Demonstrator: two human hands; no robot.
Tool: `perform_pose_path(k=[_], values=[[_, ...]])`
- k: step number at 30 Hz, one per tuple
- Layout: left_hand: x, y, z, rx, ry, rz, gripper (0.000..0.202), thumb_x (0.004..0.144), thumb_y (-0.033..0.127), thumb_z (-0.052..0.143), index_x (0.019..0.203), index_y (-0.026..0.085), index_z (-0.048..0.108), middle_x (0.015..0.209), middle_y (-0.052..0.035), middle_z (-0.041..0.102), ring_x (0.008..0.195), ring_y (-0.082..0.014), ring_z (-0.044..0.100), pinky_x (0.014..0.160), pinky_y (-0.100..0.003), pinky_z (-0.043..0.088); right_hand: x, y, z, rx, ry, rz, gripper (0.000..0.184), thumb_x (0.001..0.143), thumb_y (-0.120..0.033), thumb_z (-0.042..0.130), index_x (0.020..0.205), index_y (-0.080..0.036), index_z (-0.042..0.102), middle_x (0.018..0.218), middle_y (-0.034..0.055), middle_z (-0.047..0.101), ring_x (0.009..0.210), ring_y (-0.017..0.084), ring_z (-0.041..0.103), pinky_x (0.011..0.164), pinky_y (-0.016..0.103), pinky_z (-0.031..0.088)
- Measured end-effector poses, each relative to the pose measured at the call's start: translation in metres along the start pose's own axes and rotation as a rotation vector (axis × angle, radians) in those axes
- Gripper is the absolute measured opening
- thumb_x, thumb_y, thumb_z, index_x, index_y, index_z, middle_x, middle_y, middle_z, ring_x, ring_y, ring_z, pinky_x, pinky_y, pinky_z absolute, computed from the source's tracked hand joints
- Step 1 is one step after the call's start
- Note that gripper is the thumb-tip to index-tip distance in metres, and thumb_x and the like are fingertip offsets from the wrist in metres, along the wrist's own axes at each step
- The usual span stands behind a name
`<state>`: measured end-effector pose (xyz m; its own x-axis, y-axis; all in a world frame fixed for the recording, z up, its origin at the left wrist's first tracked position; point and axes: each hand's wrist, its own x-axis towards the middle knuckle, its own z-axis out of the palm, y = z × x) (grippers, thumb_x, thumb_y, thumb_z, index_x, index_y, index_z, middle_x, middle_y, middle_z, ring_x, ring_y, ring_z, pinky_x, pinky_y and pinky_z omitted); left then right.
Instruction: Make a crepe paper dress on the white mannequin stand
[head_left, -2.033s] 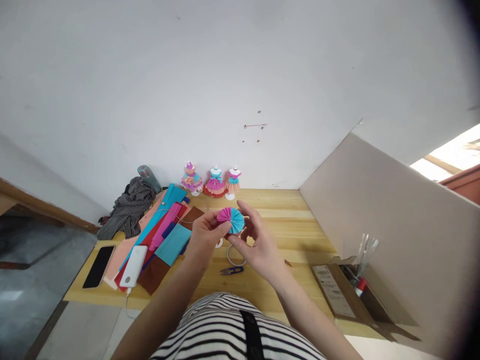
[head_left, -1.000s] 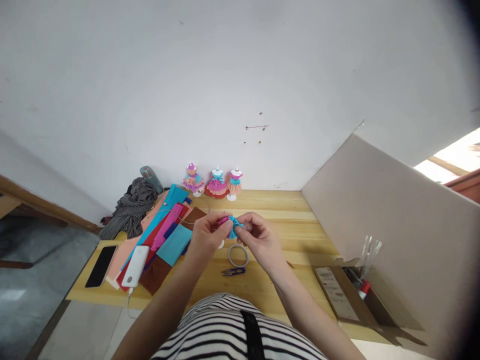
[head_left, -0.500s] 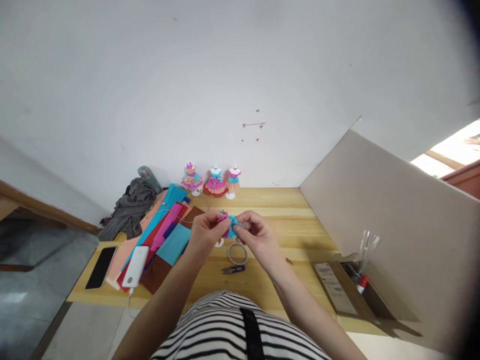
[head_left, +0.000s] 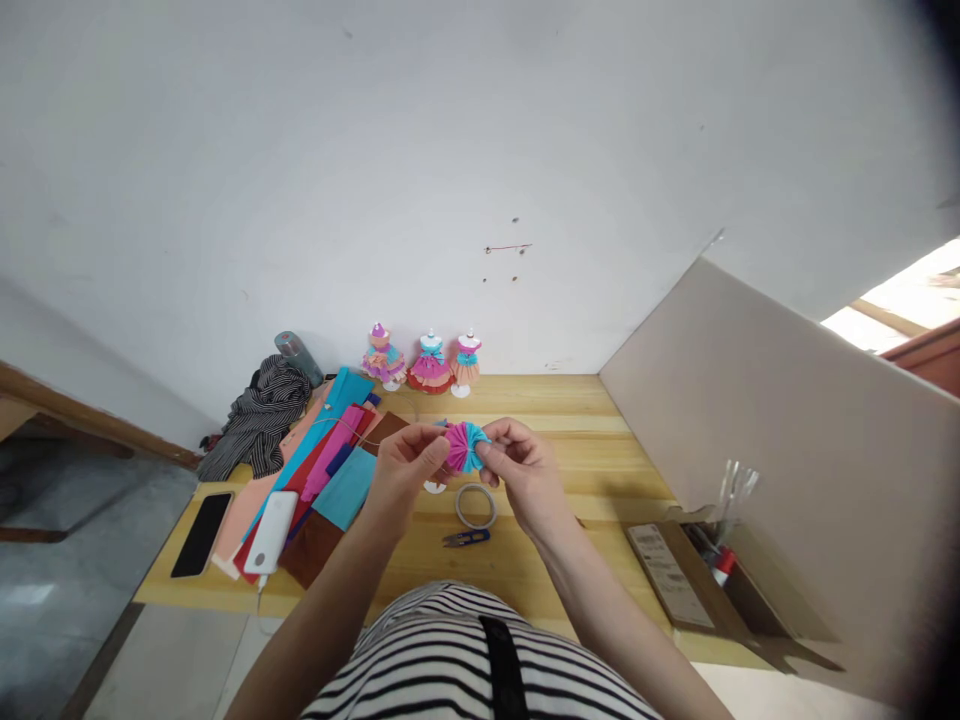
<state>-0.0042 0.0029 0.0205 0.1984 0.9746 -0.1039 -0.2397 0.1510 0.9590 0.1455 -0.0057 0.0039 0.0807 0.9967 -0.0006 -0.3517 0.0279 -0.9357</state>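
Observation:
Between my two hands is a round pleated rosette (head_left: 465,447), pink on its left half and blue on its right, raised above the table. My left hand (head_left: 409,462) pinches its pink edge between thumb and fingers. On the other side my right hand (head_left: 517,458) grips the blue edge, thumb on top. Below the hands lie a ring-shaped roll of tape (head_left: 475,525) and blue-handled thread snips (head_left: 466,539). A white round base (head_left: 435,487) shows partly under my left hand; the rest of it is hidden.
Three small dress forms in ruffled crepe dresses (head_left: 430,365) stand against the wall. Colored paper strips (head_left: 330,470), a white power bank (head_left: 271,532) and a phone (head_left: 202,535) lie on the left. Striped cloth (head_left: 262,415) and a bottle (head_left: 298,357) are behind. An open cardboard box (head_left: 694,590) sits right.
The bunched pink and blue piece has been spread into a flat, round fan facing me. My hands stay in nearly the same place, holding its opposite sides.

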Motion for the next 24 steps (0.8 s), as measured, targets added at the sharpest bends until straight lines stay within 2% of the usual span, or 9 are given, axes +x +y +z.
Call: perform_pose_path(k=[5, 10, 13, 17, 20, 22, 24], values=[[-0.004, -0.004, 0.001, 0.024, 0.012, -0.020, 0.029, 0.066, 0.040, 0.079, 0.072, 0.013, 0.069, 0.057, -0.0023, 0.068, 0.051, -0.0110, 0.060, 0.052, -0.022, 0.047, 0.001, 0.002, 0.002, 0.069, 0.034, 0.030, 0.033, 0.060, -0.041, 0.082, 0.068, -0.017, 0.061, 0.047, -0.0059, 0.055, 0.038, 0.006, 0.045, 0.038, 0.018, 0.033], [-0.008, -0.013, -0.017, -0.100, 0.008, -0.055, 0.042, 0.076, 0.054, 0.066, 0.081, 0.012, 0.069, 0.070, -0.0066, 0.071, 0.055, -0.0130, 0.063, 0.050, -0.023, 0.047, 0.008, 0.007, -0.001, 0.137, 0.092, 0.031, 0.035, 0.058, -0.042, 0.082, 0.069, -0.017, 0.060, 0.049, -0.0077, 0.051, 0.037, 0.004, 0.041, 0.036, 0.017, 0.028], [-0.014, -0.022, -0.028, -0.101, 0.035, -0.115, 0.047, 0.078, 0.058, 0.062, 0.079, 0.011, 0.069, 0.070, -0.0078, 0.071, 0.055, -0.0126, 0.062, 0.051, -0.022, 0.047, 0.011, 0.015, -0.004, 0.123, 0.092, 0.061, 0.035, 0.059, -0.043, 0.080, 0.069, -0.018, 0.058, 0.048, -0.0087, 0.048, 0.036, 0.004, 0.039, 0.035, 0.016, 0.026], [-0.024, -0.039, -0.032, -0.025, 0.044, -0.180, 0.039, 0.069, 0.048, 0.074, 0.084, 0.012, 0.070, 0.077, -0.0057, 0.070, 0.059, -0.0114, 0.061, 0.052, -0.021, 0.046, 0.007, 0.037, 0.004, 0.055, 0.014, 0.114, 0.033, 0.060, -0.042, 0.079, 0.070, -0.018, 0.058, 0.051, -0.0073, 0.053, 0.038, 0.005, 0.041, 0.038, 0.017, 0.030], [-0.028, -0.056, -0.036, -0.013, 0.092, -0.203, 0.040, 0.062, 0.044, 0.080, 0.086, 0.014, 0.070, 0.074, -0.0036, 0.068, 0.061, -0.0118, 0.060, 0.053, -0.021, 0.046, 0.000, 0.058, 0.016, -0.031, -0.093, 0.169, 0.029, 0.058, -0.037, 0.080, 0.066, -0.017, 0.060, 0.051, -0.0058, 0.056, 0.041, 0.006, 0.045, 0.041, 0.018, 0.036], [-0.029, -0.072, -0.046, 0.019, 0.163, -0.232, 0.042, 0.061, 0.047, 0.078, 0.084, 0.014, 0.068, 0.068, -0.0021, 0.066, 0.058, -0.0108, 0.058, 0.053, -0.022, 0.045, -0.004, 0.072, 0.021, -0.089, -0.146, 0.199, 0.026, 0.058, -0.035, 0.079, 0.067, -0.017, 0.061, 0.055, -0.0046, 0.058, 0.043, 0.007, 0.047, 0.042, 0.019, 0.040], [-0.030, -0.093, -0.062, 0.147, 0.206, -0.266, 0.047, 0.065, 0.054, 0.072, 0.090, 0.014, 0.067, 0.066, -0.0010, 0.064, 0.057, -0.0107, 0.057, 0.055, -0.023, 0.046, -0.007, 0.086, 0.020, -0.145, -0.158, 0.216, 0.025, 0.062, -0.035, 0.075, 0.076, -0.018, 0.064, 0.066, -0.0028, 0.063, 0.048, 0.008, 0.050, 0.044, 0.020, 0.043]])
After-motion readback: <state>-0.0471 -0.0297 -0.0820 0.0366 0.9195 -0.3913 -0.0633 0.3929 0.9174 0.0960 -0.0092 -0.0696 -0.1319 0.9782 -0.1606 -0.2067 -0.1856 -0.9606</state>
